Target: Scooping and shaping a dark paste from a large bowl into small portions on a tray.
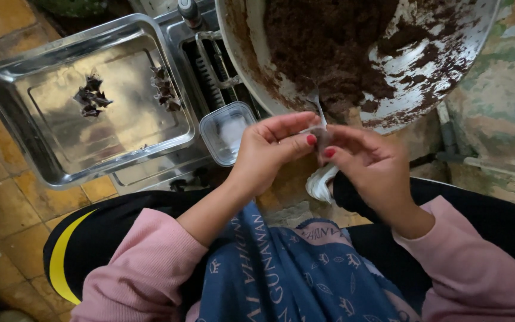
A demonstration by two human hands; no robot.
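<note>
From the head camera we look straight down at our lap and the tiled floor (7, 209) beyond it. Our left hand (269, 152) and right hand (368, 170) meet in the middle of the view, thumbs and forefingers pinched together on a small dark wrapper (321, 138). The fingertips press from both sides, which suits folding or pinching something this small. A thin metal spoon (316, 102) rises from between the fingers toward the far side; we cannot tell which hand grips it. A white strip (319, 182) hangs below the hands, curling toward our lap.

Just beyond the hands sits a large round metal bowl (478, 36), tilted toward us and partly filled with dark brown filling (329, 42). It lies close enough that the spoon reaches it without us shifting.

To the far left rests a shiny metal tray (7, 113), well apart from the hands. Two small clusters of dark folded pieces lie in it: one cluster (92, 95) toward its left, the other cluster (165, 89) toward its right. Between tray and hands stands a small clear plastic container (226, 132), just left of our left hand. A blue patterned cloth (281, 268) covers our lap, under the hands.
</note>
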